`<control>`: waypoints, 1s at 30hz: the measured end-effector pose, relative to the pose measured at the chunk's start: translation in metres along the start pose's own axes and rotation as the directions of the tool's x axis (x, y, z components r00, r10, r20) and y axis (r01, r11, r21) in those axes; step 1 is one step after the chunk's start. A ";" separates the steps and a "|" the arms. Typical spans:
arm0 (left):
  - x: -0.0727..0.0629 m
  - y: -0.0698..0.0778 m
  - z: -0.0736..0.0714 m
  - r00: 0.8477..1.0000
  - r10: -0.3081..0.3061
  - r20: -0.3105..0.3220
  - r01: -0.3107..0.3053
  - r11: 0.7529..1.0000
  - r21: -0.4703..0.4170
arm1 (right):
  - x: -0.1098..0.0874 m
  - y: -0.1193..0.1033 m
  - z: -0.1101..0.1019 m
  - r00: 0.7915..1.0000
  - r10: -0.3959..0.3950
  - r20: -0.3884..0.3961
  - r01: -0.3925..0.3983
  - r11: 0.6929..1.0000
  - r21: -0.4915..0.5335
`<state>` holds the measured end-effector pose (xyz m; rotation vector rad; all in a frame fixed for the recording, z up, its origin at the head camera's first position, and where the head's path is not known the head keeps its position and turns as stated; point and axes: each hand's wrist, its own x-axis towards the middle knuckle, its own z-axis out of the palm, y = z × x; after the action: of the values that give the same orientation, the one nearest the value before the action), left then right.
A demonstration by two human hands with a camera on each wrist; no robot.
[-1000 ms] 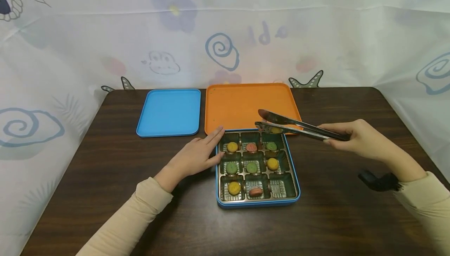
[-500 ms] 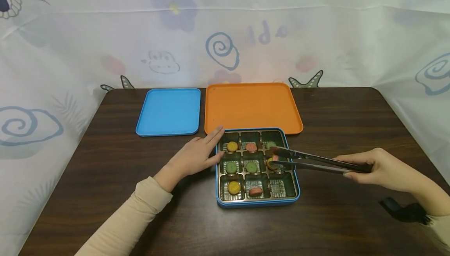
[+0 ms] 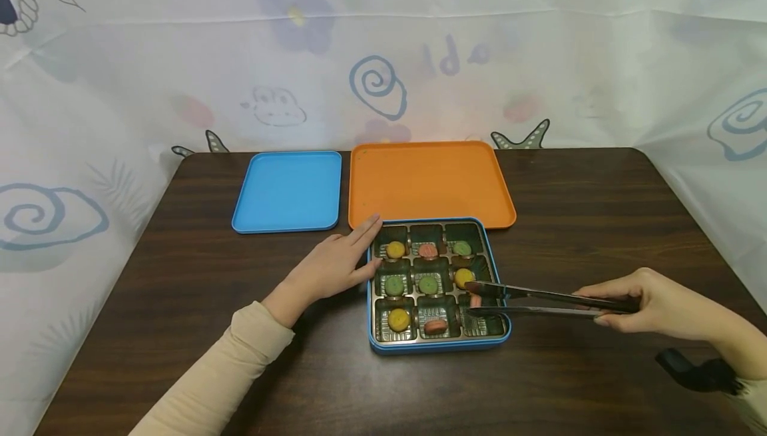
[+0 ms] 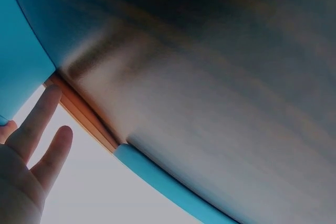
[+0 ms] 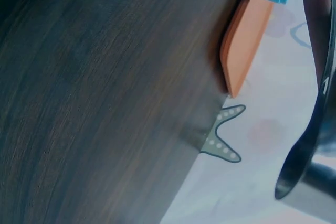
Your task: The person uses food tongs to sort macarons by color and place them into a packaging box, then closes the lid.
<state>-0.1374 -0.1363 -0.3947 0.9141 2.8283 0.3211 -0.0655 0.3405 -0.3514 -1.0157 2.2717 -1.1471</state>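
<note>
A blue-rimmed box with a gold divided insert stands mid-table. Its compartments hold small macarons: yellow, pink, green and a reddish one on its side. My left hand rests against the box's left edge, fingers extended. At the right, my right hand grips metal tongs by the handle end. Between their tips, over the front right compartment, is a pink macaron, partly hidden by the tongs. The right wrist view shows part of the tongs close up.
Behind the box lies an orange tray, its front edge right at the box's back rim. A blue tray is to its left. The dark wooden table ends at a printed white cloth at the back.
My right hand has brought the tongs from over the orange tray's front edge toward me and to the front right compartment, the pink macaron between the tips. My left hand has stayed put.
</note>
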 end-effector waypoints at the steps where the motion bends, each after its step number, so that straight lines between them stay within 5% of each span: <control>1: 0.000 0.000 0.000 1.000 0.000 -0.001 0.000 1.000 -0.002 | -0.001 0.000 0.000 1.000 0.000 0.003 0.000 1.000 0.008; 20: 0.000 0.000 -0.002 1.000 -0.003 -0.006 0.003 1.000 -0.004 | 0.005 0.000 -0.003 0.998 0.061 -0.021 -0.061 0.998 -0.004; 30: 0.000 0.000 0.001 1.000 0.009 -0.011 -0.009 1.000 0.003 | 0.015 -0.004 0.005 0.972 0.138 -0.190 -0.157 0.984 -0.086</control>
<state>-0.1377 -0.1364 -0.3959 0.9288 2.8357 0.3242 -0.0704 0.3247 -0.3514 -0.7880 2.5252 -1.1136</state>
